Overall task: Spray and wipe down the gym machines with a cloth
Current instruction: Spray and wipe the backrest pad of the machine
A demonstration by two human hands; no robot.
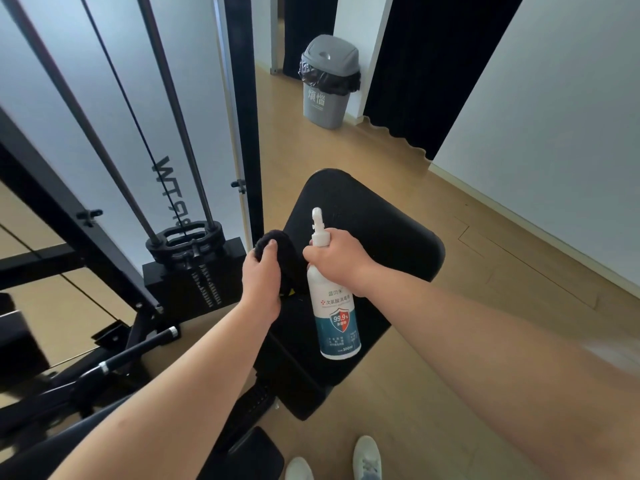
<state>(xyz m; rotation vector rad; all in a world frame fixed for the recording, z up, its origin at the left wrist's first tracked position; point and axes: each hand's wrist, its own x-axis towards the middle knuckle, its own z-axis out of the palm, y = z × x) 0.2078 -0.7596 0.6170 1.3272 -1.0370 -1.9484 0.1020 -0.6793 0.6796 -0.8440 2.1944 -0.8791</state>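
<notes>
- A person stood over a black padded seat [381, 237] of a cable weight machine, both bare arms stretched out above it.
- The right hand [337, 258] was wrapped around the neck of a white spray bottle [334, 317], just below its white nozzle, which pointed away toward the far end of the pad. The bottle bore a teal lower band and a shield badge reading "99.9%".
- The left hand [261, 275] was curled around a bunched black cloth [277, 247], holding it just beside the bottle and over the near left edge of the seat; whether the cloth touched the pad could not be told.
- To the left, the machine's weight stack [194, 275] sat at the foot of two guide rods [173, 112] and a black cable.
- A grey swing-lid bin [327, 81] lined with a black bag stood well apart on the wooden floor [502, 306], near dark curtains.
- The toes of two white shoes [332, 462] showed at the bottom edge.
</notes>
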